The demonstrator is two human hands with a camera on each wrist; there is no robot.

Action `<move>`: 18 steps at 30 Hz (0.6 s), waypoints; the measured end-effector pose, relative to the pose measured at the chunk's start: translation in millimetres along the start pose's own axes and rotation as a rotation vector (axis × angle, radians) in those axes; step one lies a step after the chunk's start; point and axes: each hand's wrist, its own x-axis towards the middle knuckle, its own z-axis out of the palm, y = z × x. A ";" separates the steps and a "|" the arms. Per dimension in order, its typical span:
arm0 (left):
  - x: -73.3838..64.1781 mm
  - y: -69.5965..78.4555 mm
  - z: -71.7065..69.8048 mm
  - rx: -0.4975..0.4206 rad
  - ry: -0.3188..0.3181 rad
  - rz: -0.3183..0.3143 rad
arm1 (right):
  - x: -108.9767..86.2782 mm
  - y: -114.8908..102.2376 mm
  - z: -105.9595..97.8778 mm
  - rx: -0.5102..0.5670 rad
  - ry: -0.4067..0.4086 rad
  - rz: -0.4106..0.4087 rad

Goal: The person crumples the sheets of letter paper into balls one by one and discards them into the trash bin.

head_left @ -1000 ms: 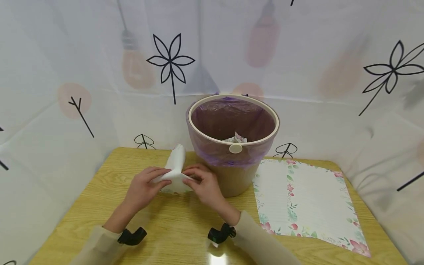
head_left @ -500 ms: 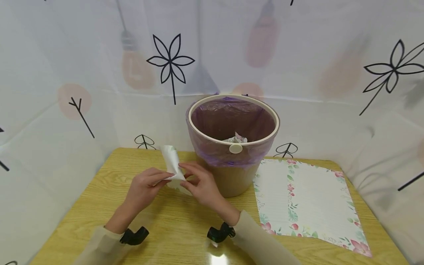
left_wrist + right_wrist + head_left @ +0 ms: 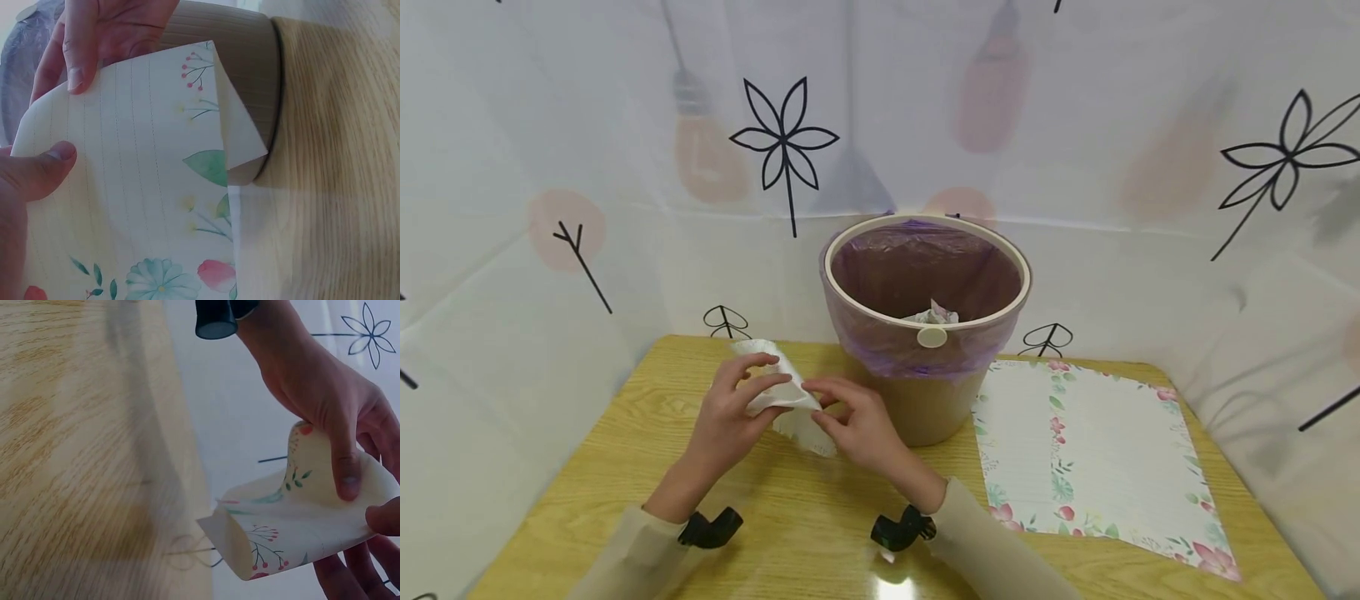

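- Your left hand (image 3: 727,421) held the floral-bordered stationery sheet (image 3: 137,169) between thumb and fingers.
- Your right hand (image 3: 859,414) pinched the same sheet along its edge.
- That sheet, folded and curling, was between your hands, just left of the trash bin (image 3: 921,412).
- The bin, lined with a purple bag (image 3: 880,343), held crumpled paper (image 3: 937,314).
- To its right, flat floral stationery (image 3: 1120,458) lay on the tabletop (image 3: 790,533).
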 end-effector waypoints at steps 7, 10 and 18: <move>4.1 -2.6 2.6 -0.017 0.017 0.008 | -1.4 -0.1 -0.4 0.019 -0.012 -0.004; 3.8 -3.5 2.6 0.013 0.024 0.005 | -2.3 -0.4 -0.1 0.038 -0.017 -0.007; 4.9 -0.8 2.6 0.064 0.028 -0.049 | -4.6 -2.0 -0.5 0.091 -0.082 -0.020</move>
